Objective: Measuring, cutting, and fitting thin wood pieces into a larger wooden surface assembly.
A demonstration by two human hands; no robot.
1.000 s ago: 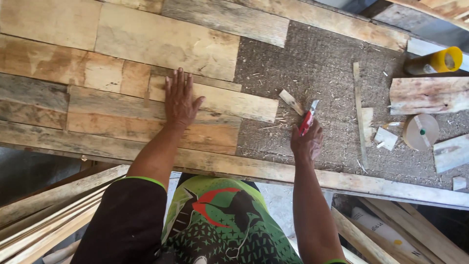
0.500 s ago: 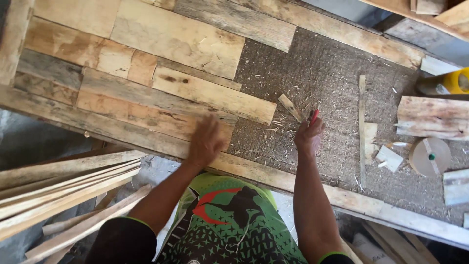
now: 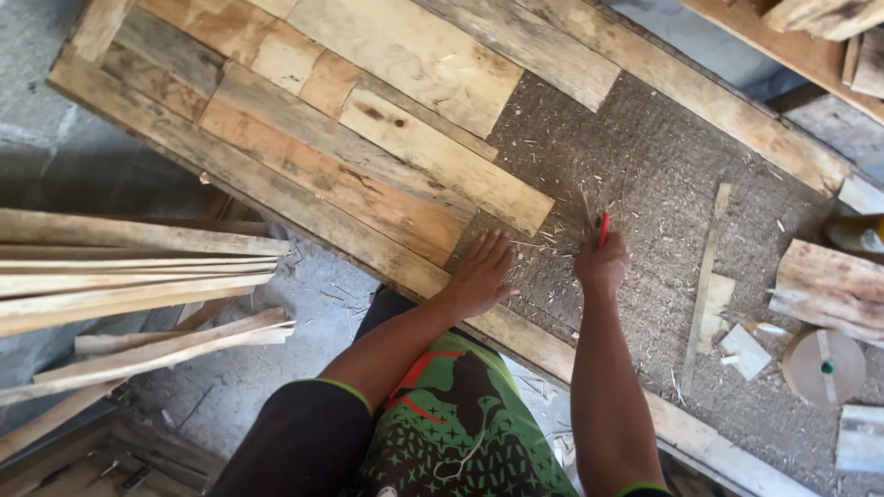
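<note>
Near the tabletop's front edge, right hand is fisted on a red pencil pointing away; left hand lies flat, fingers spread, empty, just beside the plank end.

Open ground sits between the left hand and the right hand: bare rough board scattered only with splinters, so a palm slides through freely. Up and left, fitted planks form a low flat step, no barrier. To the right, a thin upright strip crosses the path, with offcuts and a tape roll crowding beyond it. Off the near edge, loose slats jut in from the left, narrowing that side.
</note>
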